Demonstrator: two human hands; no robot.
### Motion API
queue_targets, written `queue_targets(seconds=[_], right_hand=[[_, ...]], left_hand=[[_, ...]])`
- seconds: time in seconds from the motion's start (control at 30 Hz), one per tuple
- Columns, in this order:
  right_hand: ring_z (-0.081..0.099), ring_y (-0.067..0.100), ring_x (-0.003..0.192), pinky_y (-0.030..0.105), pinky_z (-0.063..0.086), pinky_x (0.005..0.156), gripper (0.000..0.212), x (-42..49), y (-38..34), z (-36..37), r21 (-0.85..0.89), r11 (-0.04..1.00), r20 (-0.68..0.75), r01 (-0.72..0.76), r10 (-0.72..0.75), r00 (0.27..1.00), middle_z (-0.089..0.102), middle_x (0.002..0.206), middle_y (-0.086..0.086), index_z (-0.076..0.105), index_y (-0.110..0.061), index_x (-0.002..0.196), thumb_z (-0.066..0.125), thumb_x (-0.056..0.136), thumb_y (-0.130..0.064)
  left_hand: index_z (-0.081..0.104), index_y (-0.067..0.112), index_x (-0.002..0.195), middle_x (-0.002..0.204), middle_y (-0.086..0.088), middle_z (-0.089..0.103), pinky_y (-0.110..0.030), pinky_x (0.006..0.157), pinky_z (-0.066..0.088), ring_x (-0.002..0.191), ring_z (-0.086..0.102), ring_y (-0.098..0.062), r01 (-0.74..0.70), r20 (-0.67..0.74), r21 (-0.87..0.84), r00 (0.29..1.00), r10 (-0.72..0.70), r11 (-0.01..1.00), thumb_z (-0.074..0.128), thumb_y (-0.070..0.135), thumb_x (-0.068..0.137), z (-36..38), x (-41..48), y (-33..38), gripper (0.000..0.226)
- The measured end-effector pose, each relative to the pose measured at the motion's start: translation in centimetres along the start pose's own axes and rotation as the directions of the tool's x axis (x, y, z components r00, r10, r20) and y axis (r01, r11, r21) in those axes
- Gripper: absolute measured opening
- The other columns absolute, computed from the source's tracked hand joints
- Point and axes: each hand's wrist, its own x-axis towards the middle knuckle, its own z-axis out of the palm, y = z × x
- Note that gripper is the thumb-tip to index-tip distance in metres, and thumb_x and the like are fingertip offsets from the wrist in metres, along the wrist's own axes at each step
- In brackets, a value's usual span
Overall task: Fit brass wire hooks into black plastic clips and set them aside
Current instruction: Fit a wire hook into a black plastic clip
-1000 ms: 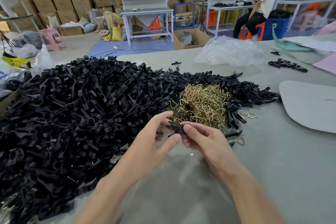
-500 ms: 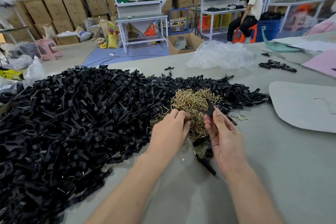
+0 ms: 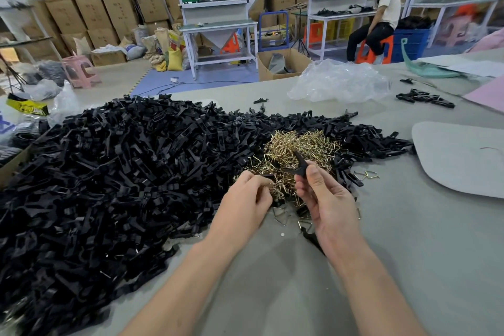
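A big heap of black plastic clips (image 3: 109, 172) covers the left and middle of the grey table (image 3: 409, 254). A smaller tangle of brass wire hooks (image 3: 302, 144) lies on its right side. My right hand (image 3: 327, 199) pinches one black clip (image 3: 298, 165) between thumb and fingers, raised in front of the brass pile. My left hand (image 3: 245, 199) has its fingers curled at the near edge of the brass hooks, apparently pinching a wire hook; the hook itself is mostly hidden. Another black clip (image 3: 311, 237) lies on the table under my right wrist.
A crumpled clear plastic bag (image 3: 341, 82) lies at the back of the table. A few black clips (image 3: 425, 98) sit at the far right, next to pink and grey sheets (image 3: 463, 155). Loose hooks (image 3: 366, 174) lie right of the pile. A person sits at a bench beyond.
Both hands moved from in front of me forward to the brass pile. The right hand now holds the clip alone; the left hand reached into the hooks.
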Motion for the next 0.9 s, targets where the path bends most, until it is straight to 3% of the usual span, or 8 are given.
queue_targets(seconds=[0.13,0.3,0.47,0.53,0.63,0.77,0.9], right_hand=[[0.07,0.01,0.074,0.017,0.056,0.067,0.018,-0.2,0.4,0.4,-0.011,1.0,0.021,-0.017,0.017,1.0,0.076,0.084,0.005,0.083,-0.021,0.094,0.072,0.08,-0.022],[0.072,0.012,0.075,0.022,0.058,0.066,0.021,-0.6,1.7,1.7,-0.034,0.995,0.087,-0.097,0.1,0.991,0.076,0.086,0.006,0.083,-0.023,0.095,0.074,0.076,-0.027],[0.074,0.012,0.09,0.025,0.061,0.078,0.027,-1.1,3.3,2.9,-0.075,0.979,0.131,-0.187,0.196,0.972,0.077,0.105,0.008,0.082,-0.02,0.099,0.074,0.075,-0.028],[0.074,0.017,0.092,0.03,0.061,0.082,0.038,-1.1,3.7,3.0,-0.079,0.972,0.148,-0.224,0.233,0.961,0.077,0.104,0.012,0.077,-0.012,0.111,0.073,0.076,-0.026],[0.075,0.021,0.089,0.033,0.061,0.08,0.04,-1.2,3.9,3.0,-0.073,0.962,0.203,-0.264,0.273,0.94,0.077,0.101,0.016,0.074,-0.008,0.116,0.072,0.08,-0.025],[0.074,0.009,0.077,0.019,0.057,0.068,0.03,-1.3,4.3,3.1,-0.088,0.958,0.209,-0.274,0.286,0.935,0.078,0.097,0.011,0.079,-0.013,0.106,0.072,0.08,-0.025],[0.074,0.012,0.083,0.025,0.059,0.079,0.033,-1.0,4.4,2.9,-0.136,0.96,0.214,-0.243,0.268,0.939,0.078,0.1,0.01,0.08,-0.017,0.104,0.076,0.075,-0.031]], left_hand=[[0.073,0.021,0.11,0.097,0.011,0.061,-0.013,0.08,0.043,0.086,0.058,-0.001,0.053,-0.044,-0.148,0.997,-0.06,0.988,0.057,0.023,0.1,-0.9,-0.5,-0.5,0.019],[0.069,0.025,0.115,0.093,0.013,0.063,-0.027,0.082,0.052,0.084,0.063,-0.004,0.146,-0.078,-0.292,0.981,-0.176,0.945,0.054,0.019,0.101,-2.0,-2.4,-1.8,0.021],[0.066,0.029,0.104,0.078,0.008,0.071,-0.019,0.071,0.05,0.075,0.067,-0.009,0.172,-0.061,-0.416,0.975,-0.216,0.893,0.055,0.019,0.101,-2.2,-4.2,-2.2,0.015],[0.064,0.027,0.106,0.082,0.005,0.075,-0.022,0.072,0.053,0.078,0.072,-0.012,0.176,-0.044,-0.515,0.972,-0.231,0.839,0.054,0.017,0.102,-2.1,-4.6,-2.2,0.015],[0.063,0.025,0.104,0.08,-0.003,0.075,-0.028,0.062,0.056,0.072,0.074,-0.021,0.21,-0.02,-0.641,0.957,-0.289,0.738,0.051,0.02,0.103,-2.1,-4.7,-2.1,0.012],[0.061,0.033,0.095,0.079,-0.006,0.074,-0.033,0.057,0.057,0.068,0.073,-0.023,0.24,-0.026,-0.653,0.941,-0.338,0.719,0.052,0.021,0.102,-2.0,-4.5,-2.2,0.017],[0.065,0.038,0.093,0.094,0.013,0.064,-0.028,0.068,0.057,0.079,0.067,-0.018,0.17,-0.169,-0.512,0.941,-0.293,0.842,0.06,0.023,0.097,-2.1,-4.3,-2.7,0.017]])
